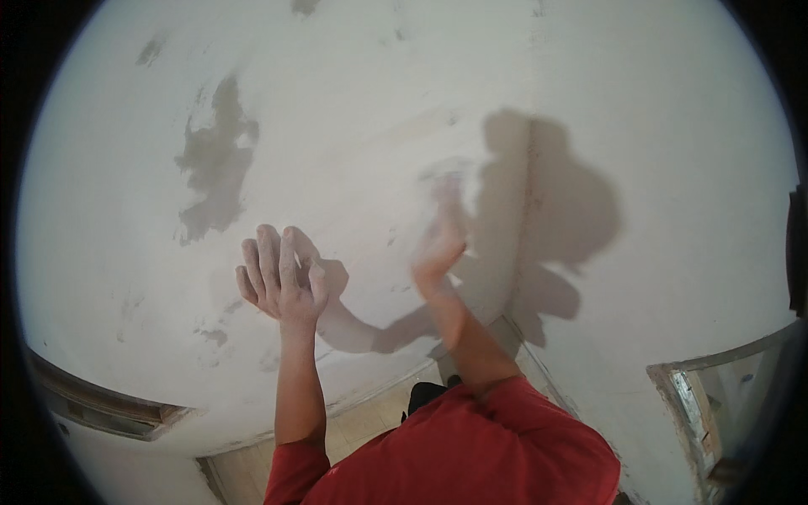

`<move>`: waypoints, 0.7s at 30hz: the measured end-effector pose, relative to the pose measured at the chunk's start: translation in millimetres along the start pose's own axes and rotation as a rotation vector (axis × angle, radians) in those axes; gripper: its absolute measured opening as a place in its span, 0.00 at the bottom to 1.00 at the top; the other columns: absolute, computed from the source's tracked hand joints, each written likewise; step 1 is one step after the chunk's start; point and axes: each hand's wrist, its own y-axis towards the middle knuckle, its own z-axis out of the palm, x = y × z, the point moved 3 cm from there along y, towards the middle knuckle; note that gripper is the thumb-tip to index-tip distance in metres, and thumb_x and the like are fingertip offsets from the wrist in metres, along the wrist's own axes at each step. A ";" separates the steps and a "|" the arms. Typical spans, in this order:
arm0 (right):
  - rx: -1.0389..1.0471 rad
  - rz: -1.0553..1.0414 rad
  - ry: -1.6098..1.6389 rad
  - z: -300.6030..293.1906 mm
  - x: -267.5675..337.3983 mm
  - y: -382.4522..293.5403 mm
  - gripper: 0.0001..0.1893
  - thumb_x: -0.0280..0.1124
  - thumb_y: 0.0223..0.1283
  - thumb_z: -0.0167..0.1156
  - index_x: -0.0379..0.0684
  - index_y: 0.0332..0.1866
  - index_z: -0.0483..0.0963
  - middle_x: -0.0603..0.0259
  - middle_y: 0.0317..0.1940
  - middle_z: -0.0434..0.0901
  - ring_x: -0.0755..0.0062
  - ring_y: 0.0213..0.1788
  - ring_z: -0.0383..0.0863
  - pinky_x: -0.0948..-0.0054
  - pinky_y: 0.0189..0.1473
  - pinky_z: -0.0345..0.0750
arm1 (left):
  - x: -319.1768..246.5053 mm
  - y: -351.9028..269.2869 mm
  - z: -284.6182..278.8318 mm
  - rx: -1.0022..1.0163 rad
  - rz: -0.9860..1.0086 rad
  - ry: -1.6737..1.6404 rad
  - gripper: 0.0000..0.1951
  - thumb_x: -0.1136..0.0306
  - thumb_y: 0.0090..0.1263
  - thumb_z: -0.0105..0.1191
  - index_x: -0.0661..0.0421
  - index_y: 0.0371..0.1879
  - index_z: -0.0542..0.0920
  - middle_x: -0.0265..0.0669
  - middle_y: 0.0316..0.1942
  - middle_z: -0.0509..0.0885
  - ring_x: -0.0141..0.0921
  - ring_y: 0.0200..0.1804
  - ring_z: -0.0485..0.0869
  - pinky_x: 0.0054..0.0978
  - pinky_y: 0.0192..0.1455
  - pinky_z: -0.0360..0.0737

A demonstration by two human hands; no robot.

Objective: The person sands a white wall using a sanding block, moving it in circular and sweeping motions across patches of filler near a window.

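Observation:
Before me is a pale plastered wall (353,158) with darker grey patches, the largest a ragged grey patch (218,164) on the left. My left hand (281,278) is coated in whitish dust. Its fingers are apart and point up the wall below that patch; it holds nothing I can see, and whether the palm touches the wall is not plain. Near the inside corner, my right hand (442,233) is blurred by motion, bent at the wrist and close to the wall. A faint greyish smear shows at its fingertips, too blurred to tell whether it is a held thing.
An adjoining wall (663,221) meets this one at a rough corner (529,177), where a head-and-arm shadow falls. A brown-framed recess (107,404) lies lower left, a rough-edged opening (726,404) lower right. The tiled floor (360,420) shows below.

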 end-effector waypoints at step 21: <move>0.117 -0.385 -0.199 -35.5 -51.9 19.8 0.19 0.18 0.67 0.57 0.32 0.61 0.80 0.45 0.59 0.85 0.45 0.61 0.86 0.53 0.70 0.79 | 2.4 -2.8 -6.3 -0.051 -0.025 -0.022 0.24 0.59 0.69 0.49 0.46 0.63 0.85 0.41 0.72 0.79 0.42 0.78 0.70 0.41 0.79 0.56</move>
